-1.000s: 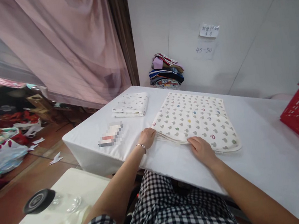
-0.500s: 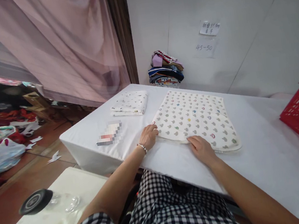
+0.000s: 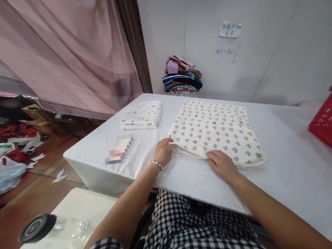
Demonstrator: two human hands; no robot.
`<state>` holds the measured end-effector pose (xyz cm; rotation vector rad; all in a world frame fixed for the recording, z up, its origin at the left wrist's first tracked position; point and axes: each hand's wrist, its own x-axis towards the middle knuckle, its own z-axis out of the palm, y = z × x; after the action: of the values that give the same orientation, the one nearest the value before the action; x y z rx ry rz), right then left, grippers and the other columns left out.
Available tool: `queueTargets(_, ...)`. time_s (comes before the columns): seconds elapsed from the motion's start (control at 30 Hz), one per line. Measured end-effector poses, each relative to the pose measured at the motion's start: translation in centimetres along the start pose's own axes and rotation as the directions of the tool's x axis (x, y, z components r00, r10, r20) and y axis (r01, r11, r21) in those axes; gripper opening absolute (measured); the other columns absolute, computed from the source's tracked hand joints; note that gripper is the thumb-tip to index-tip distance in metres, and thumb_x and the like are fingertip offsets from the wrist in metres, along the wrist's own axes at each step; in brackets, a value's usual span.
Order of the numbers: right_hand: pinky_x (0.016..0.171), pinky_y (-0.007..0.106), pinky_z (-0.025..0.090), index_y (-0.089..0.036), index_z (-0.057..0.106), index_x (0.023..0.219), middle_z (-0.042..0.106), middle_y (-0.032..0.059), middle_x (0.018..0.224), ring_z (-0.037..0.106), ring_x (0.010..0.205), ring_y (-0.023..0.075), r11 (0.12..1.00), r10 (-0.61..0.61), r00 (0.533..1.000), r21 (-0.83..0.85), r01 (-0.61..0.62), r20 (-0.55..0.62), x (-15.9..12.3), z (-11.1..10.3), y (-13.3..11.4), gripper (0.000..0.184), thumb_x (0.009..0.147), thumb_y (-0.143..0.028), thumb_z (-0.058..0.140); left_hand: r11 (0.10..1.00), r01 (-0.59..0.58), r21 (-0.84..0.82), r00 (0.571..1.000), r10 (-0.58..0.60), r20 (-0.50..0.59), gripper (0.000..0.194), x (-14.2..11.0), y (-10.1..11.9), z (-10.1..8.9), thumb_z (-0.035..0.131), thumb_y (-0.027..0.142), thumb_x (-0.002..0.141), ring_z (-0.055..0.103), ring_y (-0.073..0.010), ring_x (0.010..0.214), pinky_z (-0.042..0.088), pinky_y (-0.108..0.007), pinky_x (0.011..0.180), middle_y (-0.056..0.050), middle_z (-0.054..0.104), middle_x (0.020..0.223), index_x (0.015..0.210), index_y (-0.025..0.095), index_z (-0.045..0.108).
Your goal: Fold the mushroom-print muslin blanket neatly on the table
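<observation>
A cream cloth [image 3: 216,132] printed with small grey shapes and a few coloured ones lies flat on the white tabletop [image 3: 298,176], at the middle of the frame. It is folded into a rough rectangle of several layers, its long sides running from lower left to upper right. The layers show as stacked edges along the near side. Its near left corner is slightly lifted and rumpled where the left hand [image 3: 163,152] touches it; the right hand [image 3: 223,166] rests on the near edge, lower centre. The rest of its surface is smooth.
</observation>
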<state>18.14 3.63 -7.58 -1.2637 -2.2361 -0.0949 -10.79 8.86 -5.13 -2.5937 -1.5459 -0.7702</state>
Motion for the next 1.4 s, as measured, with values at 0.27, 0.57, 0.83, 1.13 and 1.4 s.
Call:
queueTargets(0.27, 0.077, 0.034, 0.048, -0.021, 0.061, 0.108, 0.063, 0.0072, 0.102, 0.057, 0.092, 0.0206, 1.0, 0.001, 1.0, 0.001, -0.001, 0.006, 0.0, -0.1, -0.2, 0.031, 0.087, -0.015, 0.039, 0.998, -0.046, 0.037, 0.988, 0.04, 0.147, 0.031, -1.1, -0.6, -1.6, 0.052, 0.016, 0.073, 0.048, -0.0234, 0.114, 0.04, -0.039, 0.095, -0.006, 0.055, 0.121, 0.098, 0.026, 0.068)
queueTargets(0.57, 0.079, 0.034, 0.049, -0.021, 0.061, 0.107, 0.063, 0.0063, 0.103, 0.057, 0.094, 0.02, 1.0, 0.025, 1.0, 0.017, -0.025, -0.004, -0.1, -0.1, -0.1, 0.03, 0.088, -0.016, 0.039, 0.994, -0.099, 0.04, 0.977, 0.089, 0.193, 0.019, -0.2, -0.9, -1.4, 0.053, 0.023, 0.083, 0.046, -0.0221, 0.119, 0.039, -0.04, 0.097, -0.005, 0.054, 0.126, 0.095, 0.027, 0.067)
queueTargets(0.83, 0.08, 0.034, 0.049, -0.022, 0.061, 0.108, 0.063, 0.0064, 0.103, 0.057, 0.096, 0.0202, 1.0, 0.013, 1.0, 0.025, -0.012, -0.02, -0.1, 0.0, 0.1, 0.031, 0.087, -0.016, 0.04, 0.965, -0.249, 0.088, 0.924, 0.209, 0.32, 0.025, 1.1, -0.1, -1.3, 0.044, 0.014, 0.085, 0.044, -0.0208, 0.122, 0.035, -0.038, 0.097, -0.006, 0.052, 0.131, 0.09, 0.022, 0.067)
queueTargets(1.13, 0.082, 0.035, 0.048, -0.021, 0.059, 0.109, 0.063, 0.0067, 0.106, 0.057, 0.096, 0.0202, 0.999, 0.019, 1.0, 0.043, -0.019, -0.006, -0.2, 0.2, 0.5, 0.03, 0.086, -0.015, 0.04, 0.951, -0.289, 0.114, 0.93, 0.25, 0.27, 0.028, 1.1, 0.4, -0.9, 0.039, 0.011, 0.084, 0.044, -0.0219, 0.121, 0.036, -0.037, 0.093, -0.009, 0.055, 0.126, 0.084, 0.019, 0.067)
queueTargets(1.4, 0.082, 0.033, 0.047, -0.021, 0.06, 0.108, 0.063, 0.0058, 0.104, 0.056, 0.095, 0.0196, 0.999, 0.03, 0.999, 0.019, -0.03, 0.037, -0.1, 0.0, 0.0, 0.028, 0.088, -0.017, 0.04, 0.986, -0.113, 0.119, 0.982, 0.093, 0.162, 0.029, -1.1, -0.4, -2.2, 0.044, 0.008, 0.076, 0.044, -0.0211, 0.121, 0.039, -0.038, 0.094, -0.005, 0.055, 0.124, 0.087, 0.023, 0.067)
